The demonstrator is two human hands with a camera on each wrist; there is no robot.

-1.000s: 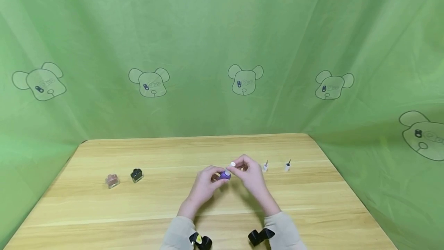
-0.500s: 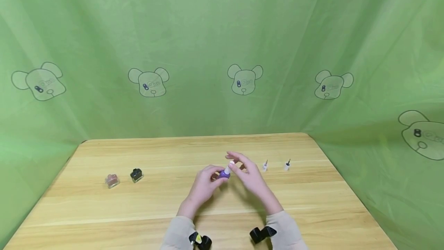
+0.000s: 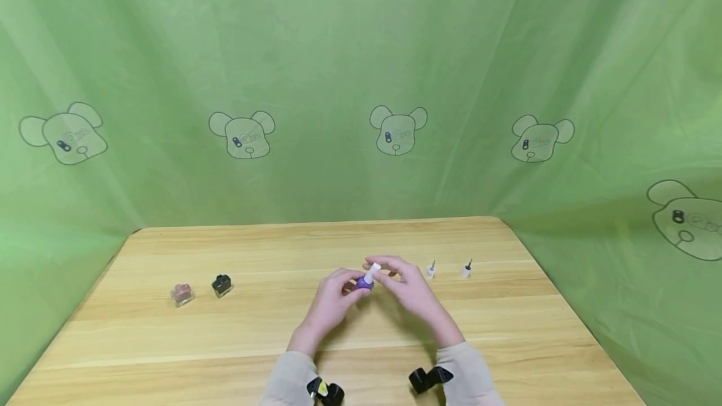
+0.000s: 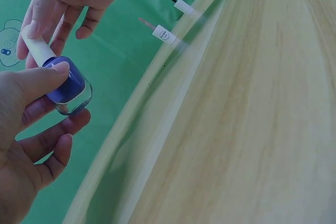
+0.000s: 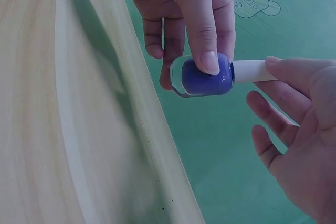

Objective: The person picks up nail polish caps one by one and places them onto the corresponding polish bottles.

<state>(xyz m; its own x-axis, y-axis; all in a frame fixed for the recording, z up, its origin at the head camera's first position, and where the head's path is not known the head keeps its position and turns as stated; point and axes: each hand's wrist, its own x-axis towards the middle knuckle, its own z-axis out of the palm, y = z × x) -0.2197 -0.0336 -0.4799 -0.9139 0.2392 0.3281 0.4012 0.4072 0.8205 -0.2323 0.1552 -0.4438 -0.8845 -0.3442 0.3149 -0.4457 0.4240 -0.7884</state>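
A nail polish bottle (image 5: 207, 80) of clear glass with purple polish is held between the thumb and fingers of my left hand (image 3: 331, 299). Its white cap (image 5: 249, 71) sits at the bottle's neck and tilts up to the right in the head view. My right hand (image 3: 407, 281) pinches this cap near its end between thumb and index finger. In the right wrist view the other right fingers are spread loosely below the cap. Both hands hold the bottle up over the middle of the table.
On the wooden table (image 3: 282, 356), a pink polish bottle (image 3: 182, 294) and a black one (image 3: 222, 284) stand uncapped at the left. Two white brush caps, one with a pinkish brush (image 3: 431, 270) and one with a dark brush (image 3: 467, 269), stand brush-up at the right. A green curtain (image 3: 327, 80) surrounds the table.
My right fingers loosened and lifted off the cap, then closed back onto it, so more of the cap shows now. My left hand and the bottle have barely moved.
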